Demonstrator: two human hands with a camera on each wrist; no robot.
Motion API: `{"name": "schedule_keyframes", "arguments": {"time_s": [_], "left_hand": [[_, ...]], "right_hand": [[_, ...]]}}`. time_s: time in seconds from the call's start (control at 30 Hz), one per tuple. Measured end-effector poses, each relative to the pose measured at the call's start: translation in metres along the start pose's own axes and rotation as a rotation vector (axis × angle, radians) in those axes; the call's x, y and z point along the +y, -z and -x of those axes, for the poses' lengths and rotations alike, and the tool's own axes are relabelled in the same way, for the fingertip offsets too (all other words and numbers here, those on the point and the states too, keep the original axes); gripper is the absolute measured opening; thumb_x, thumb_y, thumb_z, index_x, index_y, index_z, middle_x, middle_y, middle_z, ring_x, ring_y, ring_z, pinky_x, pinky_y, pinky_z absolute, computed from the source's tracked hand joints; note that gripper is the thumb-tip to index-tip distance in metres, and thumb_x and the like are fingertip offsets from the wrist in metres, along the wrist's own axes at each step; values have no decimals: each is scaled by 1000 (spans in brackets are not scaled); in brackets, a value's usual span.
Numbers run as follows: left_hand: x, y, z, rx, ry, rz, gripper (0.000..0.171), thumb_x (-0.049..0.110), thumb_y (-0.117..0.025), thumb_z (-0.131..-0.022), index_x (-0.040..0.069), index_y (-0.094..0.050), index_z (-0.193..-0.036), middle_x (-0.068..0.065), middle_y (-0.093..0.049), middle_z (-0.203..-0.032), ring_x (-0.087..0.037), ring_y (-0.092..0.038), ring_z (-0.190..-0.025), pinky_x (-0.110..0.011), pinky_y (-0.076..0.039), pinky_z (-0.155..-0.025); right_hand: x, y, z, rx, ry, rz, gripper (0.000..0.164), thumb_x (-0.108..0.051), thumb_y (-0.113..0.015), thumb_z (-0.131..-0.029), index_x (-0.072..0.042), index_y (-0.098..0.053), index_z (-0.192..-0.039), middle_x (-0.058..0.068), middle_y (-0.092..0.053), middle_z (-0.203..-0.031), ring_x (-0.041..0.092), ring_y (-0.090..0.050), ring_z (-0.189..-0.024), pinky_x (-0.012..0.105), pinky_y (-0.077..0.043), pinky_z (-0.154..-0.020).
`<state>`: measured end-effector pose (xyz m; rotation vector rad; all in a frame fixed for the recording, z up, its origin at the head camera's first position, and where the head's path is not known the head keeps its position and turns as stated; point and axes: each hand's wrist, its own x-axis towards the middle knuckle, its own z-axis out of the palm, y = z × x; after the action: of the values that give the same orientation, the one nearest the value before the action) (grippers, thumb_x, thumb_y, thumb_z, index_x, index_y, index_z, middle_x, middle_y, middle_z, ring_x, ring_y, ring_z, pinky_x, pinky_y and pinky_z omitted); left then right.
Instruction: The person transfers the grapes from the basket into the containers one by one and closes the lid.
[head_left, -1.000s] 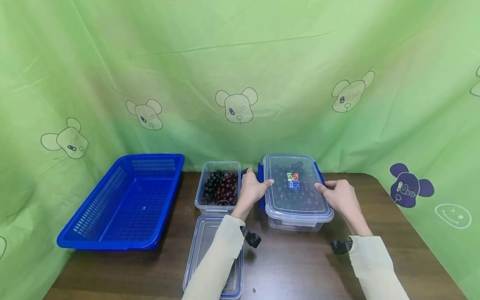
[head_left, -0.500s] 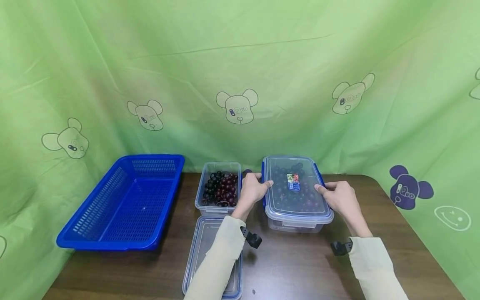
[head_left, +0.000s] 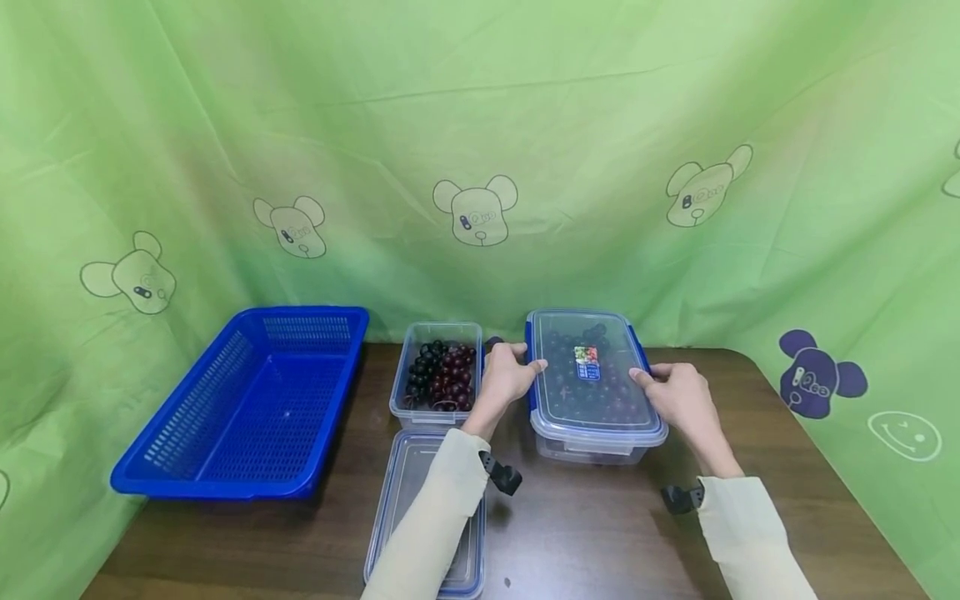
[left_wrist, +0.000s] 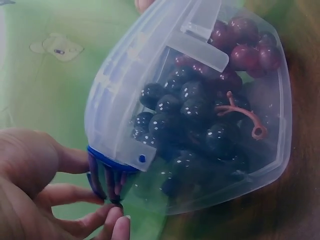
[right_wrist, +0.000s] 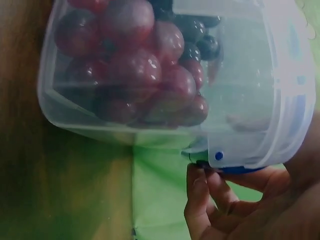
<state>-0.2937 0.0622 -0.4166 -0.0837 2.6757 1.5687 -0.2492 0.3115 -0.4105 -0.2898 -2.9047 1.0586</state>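
Note:
A clear lidded food container point(head_left: 588, 454) with a blue-edged lid point(head_left: 585, 404) stands right of centre. Dark grapes point(left_wrist: 195, 107) and red grapes point(right_wrist: 135, 70) show through its walls. My left hand point(head_left: 504, 379) grips its left side, thumb on the lid's edge, fingers at the blue latch, which lies down against the side. On the opposite side my right hand point(head_left: 681, 400) holds the other edge, thumb on top and fingers at the right blue latch point(head_left: 638, 346). A smaller open container point(head_left: 431, 420) of grapes stands left of my left hand.
A blue plastic basket point(head_left: 277, 408) stands at the left of the wooden table point(head_left: 570, 533). A second clear lid point(head_left: 396, 512) lies in front of the smaller container, partly under my left sleeve. A green curtain point(head_left: 375, 108) hangs behind the table.
The left blue latch, standing out from the container one second ago, has folded down against its side under my left fingers. My right hand and the container have stayed put.

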Motion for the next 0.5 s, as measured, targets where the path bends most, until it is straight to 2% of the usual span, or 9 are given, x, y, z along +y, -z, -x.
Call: {"name": "schedule_keyframes", "arguments": {"time_s": [0.07,0.13,0.17,0.3,0.37,0.43,0.5], "left_hand": [[0,3,1,-10,-41,-25,49,24,-78,-97,4,-66,-140,-15,-74,-132,-26,-77,-106,-38,-62,-98],[1,13,3,-30,-93,-50,52,27,-75,-99,3,-63,-143,-17,-72,-134,-28,-73,-116,-41,-58,-104],[2,21,5,-38,-129,-61,52,29,-73,-100,2,-62,-143,-17,-73,-132,-29,-72,-115,-43,-59,-103],[12,72,24,-40,-259,-94,47,33,-68,-103,5,-64,-140,-15,-75,-125,-28,-72,-112,-43,-60,-96],[15,98,39,-20,-321,-113,39,32,-67,-103,8,-69,-134,-10,-78,-112,-23,-73,-98,-38,-61,-85],[15,121,57,5,-365,-134,33,29,-68,-102,9,-73,-128,-6,-79,-105,-19,-73,-92,-35,-60,-82],[10,137,74,22,-387,-155,29,26,-71,-101,10,-74,-124,-4,-78,-100,-16,-73,-87,-34,-61,-80]], "right_hand": [[-2,0,2,14,22,16,63,-38,-61,-105,17,-60,-135,34,-73,-112,32,-75,-85,49,-60,-77],[-6,1,4,60,74,41,64,-38,-61,-105,18,-58,-136,37,-70,-117,39,-71,-97,56,-57,-84],[-10,2,6,86,108,53,65,-39,-61,-105,18,-57,-136,38,-68,-119,43,-67,-103,59,-55,-87],[-38,6,19,152,246,55,66,-40,-62,-105,16,-54,-141,39,-57,-130,50,-50,-120,67,-45,-95],[-53,9,30,139,310,27,64,-38,-63,-104,13,-54,-142,36,-57,-130,47,-54,-117,63,-49,-93],[-65,9,42,109,365,-12,60,-35,-67,-103,9,-56,-142,32,-60,-129,43,-62,-112,57,-55,-93],[-73,7,54,54,410,-62,54,-30,-70,-102,6,-59,-141,28,-66,-126,39,-69,-108,45,-61,-92]]}}
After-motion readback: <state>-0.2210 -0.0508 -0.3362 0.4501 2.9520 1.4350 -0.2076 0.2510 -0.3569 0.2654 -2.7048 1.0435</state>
